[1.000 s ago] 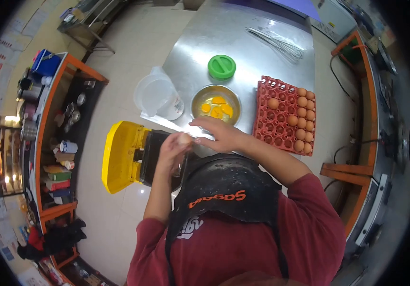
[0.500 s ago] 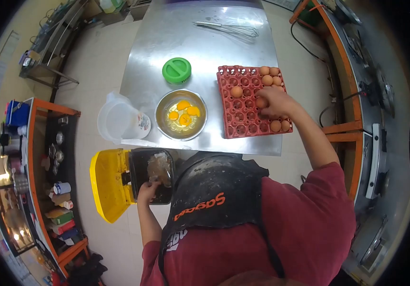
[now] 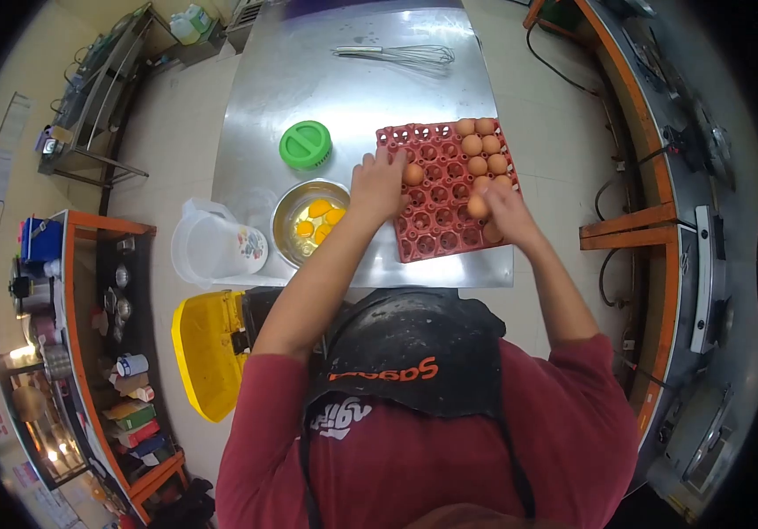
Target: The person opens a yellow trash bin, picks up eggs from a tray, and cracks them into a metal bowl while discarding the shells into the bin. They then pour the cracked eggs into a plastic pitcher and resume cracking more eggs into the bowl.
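My left hand point(image 3: 379, 185) reaches over the left edge of a red egg tray point(image 3: 432, 244), fingers apart, right beside a lone brown egg point(image 3: 412, 175) sitting in its cup. My right hand point(image 3: 509, 214) is closed on another brown egg point(image 3: 479, 207) over the tray's right side. Several more eggs point(image 3: 478, 165) fill the cups at the upper right, while many of the other cups hold nothing. Left of the tray, a steel bowl point(image 3: 278, 231) contains several raw yolks in clear white; my left forearm covers part of its rim.
A green lid point(image 3: 306, 145) lies behind the bowl, and a clear plastic jug point(image 3: 213, 244) stands at the table's left corner. Farther back lies a whisk point(image 3: 401, 56). Below the table's edge is a bin with its yellow lid point(image 3: 205, 353) swung open.
My left hand has risen from the bin to the egg tray's left edge. My right hand has picked up an egg and shifted slightly down. The view has moved a little.
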Motion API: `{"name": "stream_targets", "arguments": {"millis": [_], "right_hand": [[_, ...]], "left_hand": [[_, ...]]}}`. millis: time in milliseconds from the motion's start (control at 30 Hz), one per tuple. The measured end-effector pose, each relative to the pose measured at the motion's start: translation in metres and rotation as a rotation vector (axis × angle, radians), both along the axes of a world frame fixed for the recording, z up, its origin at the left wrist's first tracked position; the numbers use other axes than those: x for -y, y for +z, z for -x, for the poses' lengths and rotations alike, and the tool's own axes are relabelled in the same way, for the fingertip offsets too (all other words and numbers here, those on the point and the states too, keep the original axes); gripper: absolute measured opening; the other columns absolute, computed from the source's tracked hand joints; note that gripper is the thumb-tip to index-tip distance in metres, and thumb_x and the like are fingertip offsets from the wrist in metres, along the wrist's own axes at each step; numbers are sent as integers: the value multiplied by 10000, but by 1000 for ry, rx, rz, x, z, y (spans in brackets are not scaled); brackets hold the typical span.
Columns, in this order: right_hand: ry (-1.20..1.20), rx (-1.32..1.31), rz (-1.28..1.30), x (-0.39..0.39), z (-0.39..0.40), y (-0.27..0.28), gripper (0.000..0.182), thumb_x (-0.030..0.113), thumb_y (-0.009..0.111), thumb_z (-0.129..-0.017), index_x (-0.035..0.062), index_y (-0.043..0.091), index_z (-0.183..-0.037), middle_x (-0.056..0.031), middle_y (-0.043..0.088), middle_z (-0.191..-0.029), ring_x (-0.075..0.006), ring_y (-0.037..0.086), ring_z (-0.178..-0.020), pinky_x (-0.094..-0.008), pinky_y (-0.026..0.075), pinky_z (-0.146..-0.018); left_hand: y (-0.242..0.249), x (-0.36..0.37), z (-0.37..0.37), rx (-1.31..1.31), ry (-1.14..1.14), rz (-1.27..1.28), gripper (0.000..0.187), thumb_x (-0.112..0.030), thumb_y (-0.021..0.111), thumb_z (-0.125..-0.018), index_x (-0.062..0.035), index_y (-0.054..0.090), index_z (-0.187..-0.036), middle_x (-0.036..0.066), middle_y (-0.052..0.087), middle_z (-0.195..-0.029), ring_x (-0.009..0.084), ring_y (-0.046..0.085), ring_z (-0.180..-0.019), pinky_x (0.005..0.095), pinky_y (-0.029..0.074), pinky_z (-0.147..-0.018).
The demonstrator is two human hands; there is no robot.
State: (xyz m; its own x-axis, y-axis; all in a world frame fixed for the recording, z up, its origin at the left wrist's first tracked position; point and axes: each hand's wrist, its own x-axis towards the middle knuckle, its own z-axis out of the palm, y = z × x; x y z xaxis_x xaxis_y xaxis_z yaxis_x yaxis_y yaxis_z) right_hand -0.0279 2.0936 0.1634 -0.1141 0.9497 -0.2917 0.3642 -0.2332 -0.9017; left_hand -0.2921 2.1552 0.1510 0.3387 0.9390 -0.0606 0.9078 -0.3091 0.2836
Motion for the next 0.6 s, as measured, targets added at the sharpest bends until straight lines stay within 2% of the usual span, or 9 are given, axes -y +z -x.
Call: {"name": "stream_targets", "arguments": {"millis": [67, 167, 233, 300, 367, 467, 500, 600], "right_hand": [[77, 184, -123, 17, 0, -11, 369, 353, 560, -1047, -5, 646, -1067, -28, 655, -899, -97, 605, -828, -283, 501, -742], [-48, -57, 106, 27, -1, -20, 373, 361, 558, -1051, -1, 645, -1049, -23, 665, -895, -96, 624, -869, -262, 496, -767], [-124, -113, -70, 23, 5, -9, 336, 334, 585, -1041, 1, 623, -1068, -31, 662, -954, -101, 622, -917, -265, 500, -793], [-208, -248, -229, 17, 17, 11, 271, 272, 606, -1034, 15, 579, -1114, -42, 650, -1032, -114, 623, -959, -271, 510, -828], [-294, -468, -368, 8, 35, 30, 233, 176, 621, -1030, 41, 512, -1187, -57, 629, -1126, -136, 628, -994, -280, 528, -871], [-252, -387, -634, -8, 62, 14, 381, 103, 698, -966, 40, 457, -1254, -94, 606, -1201, -168, 637, -1020, -289, 536, -897], [-67, 81, -774, -14, 58, 17, 447, 100, 760, -911, 24, 473, -1245, -114, 598, -1187, -184, 627, -1053, -290, 533, -899], [-42, 111, -587, -11, 64, 25, 473, 118, 796, -877, 16, 485, -1218, -132, 595, -1171, -189, 618, -1072, -286, 535, -886]], "left_hand": [[-10, -15, -12, -63, -76, -25, 595, -307, 835, -750, -140, 619, -1279, 158, 554, -1286, 363, 563, -1172, 478, 506, -936], [-28, -34, -18, -71, -94, -23, 582, -295, 832, -751, -161, 623, -1278, 164, 546, -1301, 358, 540, -1202, 467, 504, -942], [-35, -39, -19, -63, -109, -8, 574, -266, 842, -761, -145, 621, -1277, 151, 581, -1279, 309, 582, -1157, 432, 522, -924], [-31, -39, -16, 239, -87, 137, 555, -221, 844, -782, -113, 613, -1275, 131, 619, -1237, 252, 620, -1099, 386, 539, -890], [3, -14, -9, 834, -20, 419, 527, -161, 839, -813, -65, 601, -1273, 106, 660, -1176, 186, 654, -1028, 330, 556, -839], [14, 10, -13, 1168, 6, 602, 480, -74, 808, -854, 4, 574, -1266, 79, 687, -1105, 125, 668, -949, 267, 561, -798], [17, 17, -15, 1218, 8, 585, 458, -49, 783, -873, 24, 561, -1267, 86, 679, -1122, 136, 670, -967, 264, 562, -810], [25, 29, -15, 1248, 134, 615, 461, -45, 778, -873, 18, 559, -1274, 91, 679, -1124, 137, 671, -969, 269, 564, -828]]}}
